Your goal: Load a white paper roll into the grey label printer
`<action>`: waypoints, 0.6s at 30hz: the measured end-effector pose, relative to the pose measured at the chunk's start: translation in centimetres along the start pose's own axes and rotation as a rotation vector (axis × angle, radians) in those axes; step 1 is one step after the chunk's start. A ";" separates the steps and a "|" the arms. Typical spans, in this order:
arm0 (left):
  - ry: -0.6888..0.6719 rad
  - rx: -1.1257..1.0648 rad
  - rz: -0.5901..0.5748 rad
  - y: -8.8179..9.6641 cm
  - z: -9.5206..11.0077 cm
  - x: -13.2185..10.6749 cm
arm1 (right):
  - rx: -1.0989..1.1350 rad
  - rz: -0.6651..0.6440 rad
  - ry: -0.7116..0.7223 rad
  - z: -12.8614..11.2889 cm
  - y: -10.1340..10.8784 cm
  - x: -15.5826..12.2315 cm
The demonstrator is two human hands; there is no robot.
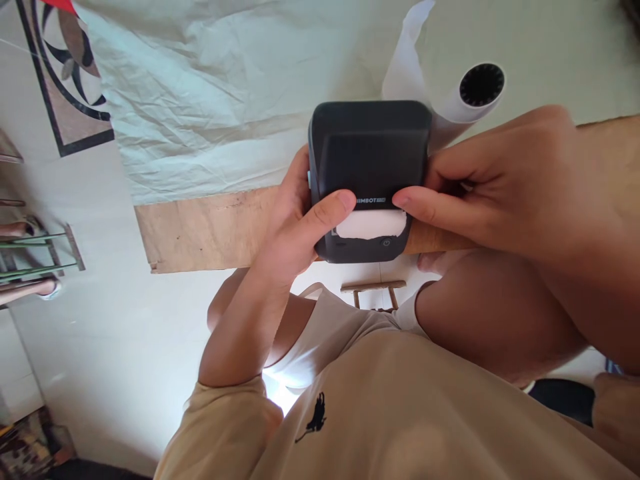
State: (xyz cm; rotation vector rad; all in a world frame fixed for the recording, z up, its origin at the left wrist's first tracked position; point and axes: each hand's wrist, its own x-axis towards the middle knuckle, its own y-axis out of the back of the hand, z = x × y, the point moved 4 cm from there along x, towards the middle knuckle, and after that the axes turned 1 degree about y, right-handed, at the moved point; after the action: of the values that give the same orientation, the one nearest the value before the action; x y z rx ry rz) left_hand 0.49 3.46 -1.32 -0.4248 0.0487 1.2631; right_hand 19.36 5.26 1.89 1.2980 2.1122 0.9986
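Observation:
A small dark grey label printer is held at the edge of a wooden table. My left hand grips its left side, thumb pressed on the front just above the slot. My right hand holds the right side, with thumb tip at the slot's right end. A short strip of white paper sticks out of the slot between both thumbs. Behind the printer lies a white paper roll with a black core, its loose end curling upward.
A crumpled pale cloth covers most of the table. My beige shirt and knees fill the lower view. A small wooden stool stands on the floor below. Metal rods of a rack show at the left.

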 end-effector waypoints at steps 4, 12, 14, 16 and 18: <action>-0.041 0.004 -0.020 -0.1 0.0 0.2 | -0.003 0.012 0.005 0.4 -0.2 -0.1; -0.124 -0.051 -0.058 -0.3 -0.2 0.5 | -0.083 0.116 0.163 0.3 -0.1 -0.3; -0.116 -0.090 -0.042 0.0 -0.5 0.8 | -0.105 0.181 0.247 -0.2 0.2 -0.3; -0.110 -0.095 0.022 0.5 -1.1 1.2 | -0.117 0.217 0.286 -0.5 0.4 -0.2; -0.136 -0.081 0.097 1.1 -1.5 1.4 | -0.115 0.219 0.292 -0.7 0.5 -0.2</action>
State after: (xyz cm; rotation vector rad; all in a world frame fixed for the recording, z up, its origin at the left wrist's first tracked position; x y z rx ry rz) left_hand 0.18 4.46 -3.33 -0.4091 -0.0977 1.3906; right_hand 19.25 5.05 2.71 1.4203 2.1127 1.4588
